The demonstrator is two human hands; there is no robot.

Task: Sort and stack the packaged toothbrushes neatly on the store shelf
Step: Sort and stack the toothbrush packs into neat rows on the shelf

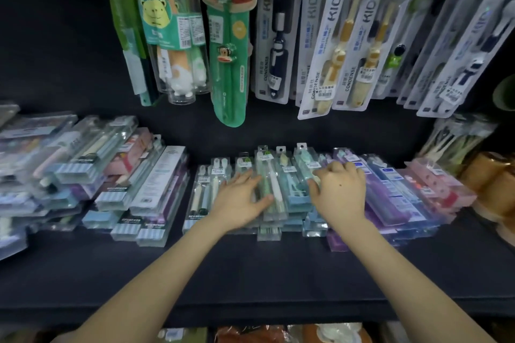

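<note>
- Left hand lies spread and flat, its thumb against the clear plastic pack of green and white toothbrushes.
- Right hand rests with fingers bent over the neighbouring teal-backed clear pack; I cannot tell whether it grips.
- Nudge both packs flush with their row on the dark shelf, pressing lightly, since slick plastic probably slides.

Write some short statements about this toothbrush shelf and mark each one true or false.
1. Both the left hand and the right hand touch the row of clear plastic toothbrush packs lying on the dark flat shelf. True.
2. The left hand holds one pack lifted in the air. False: its spread fingers lie flat on the packs.
3. Above the shelf hang white card packs printed KIDS. True.
4. The tall green monkey toothbrush pack lies flat on the shelf. False: the monkey pack hangs above the row.
</note>
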